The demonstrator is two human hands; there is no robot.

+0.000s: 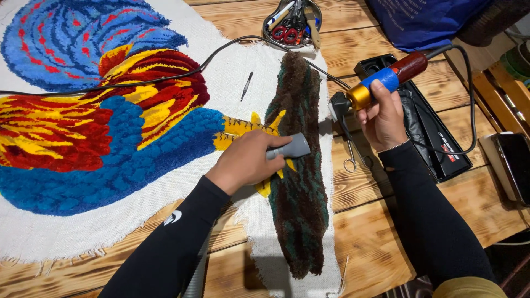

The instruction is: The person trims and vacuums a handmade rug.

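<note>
Both arms wear close-fitting black long sleeves that run down to the wrists. The left sleeve [165, 248] carries a small white mark on the forearm, well back from the fingers. The right sleeve [425, 215] is plain black, with a thin pale band at the wrist, just behind the bare right hand [381, 118]. The left hand [243, 160] is bare too.

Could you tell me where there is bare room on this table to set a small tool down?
Bare wood lies at the near edge, between the rug's fringe and the brown tufted strip, and right of that strip, below the scissors. The far right is crowded: black tray, tool bowl, blue bag.
</note>
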